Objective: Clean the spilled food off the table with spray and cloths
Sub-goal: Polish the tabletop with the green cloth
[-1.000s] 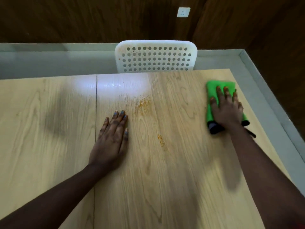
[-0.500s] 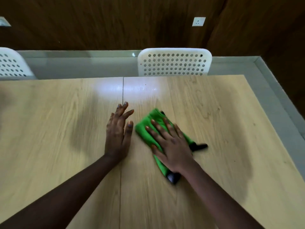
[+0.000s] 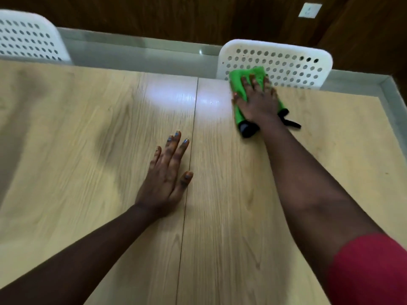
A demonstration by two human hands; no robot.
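Both arms are stretched out in front of me. My left hand (image 3: 164, 179) lies flat, palm down, fingers straight and slightly fanned, thumb out to the side, forearm coming in from the lower left. My right arm reaches much farther forward, nearly straight at the elbow, with a red sleeve (image 3: 370, 269) showing at the upper arm. My right hand (image 3: 258, 100) is palm down too, fingers spread and pressing flat rather than curling around anything. Hands are well apart.
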